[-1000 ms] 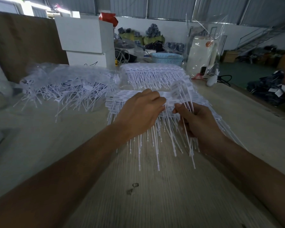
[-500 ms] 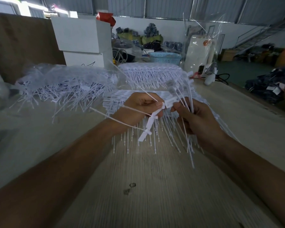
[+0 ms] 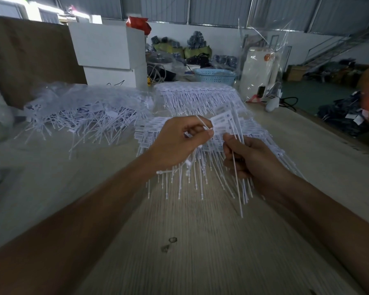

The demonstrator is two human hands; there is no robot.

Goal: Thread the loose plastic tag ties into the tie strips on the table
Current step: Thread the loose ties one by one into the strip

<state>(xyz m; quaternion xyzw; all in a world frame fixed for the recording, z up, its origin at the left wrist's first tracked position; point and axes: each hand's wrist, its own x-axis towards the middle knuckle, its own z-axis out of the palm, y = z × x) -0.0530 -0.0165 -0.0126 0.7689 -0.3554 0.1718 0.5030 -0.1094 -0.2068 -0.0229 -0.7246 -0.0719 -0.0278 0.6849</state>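
White tie strips point(image 3: 262, 133) lie stacked on the wooden table point(image 3: 200, 241), their thin tails fanning toward me. My left hand point(image 3: 175, 143) is raised just above the stack and pinches the thin end of a loose white tag tie point(image 3: 202, 122) between thumb and fingers. My right hand point(image 3: 249, 158) grips a bunch of tag ties point(image 3: 236, 173) upright, flat label heads point(image 3: 222, 119) at the top, tails hanging below the fist. The two hands are close together, the pinched tie tip near the label heads.
A loose heap of tag ties point(image 3: 83, 118) on clear plastic lies at the left. A second stack of strips point(image 3: 198, 94) sits behind. White boxes point(image 3: 109, 50), a blue basket point(image 3: 215, 76) and a clear bag point(image 3: 262, 67) stand at the back. The table's right edge point(image 3: 328, 133) drops off.
My left hand lifted off the strips with loose ties, then drew in so only a tie's thin end shows at its fingertips. The right hand stays gripping its bunch.
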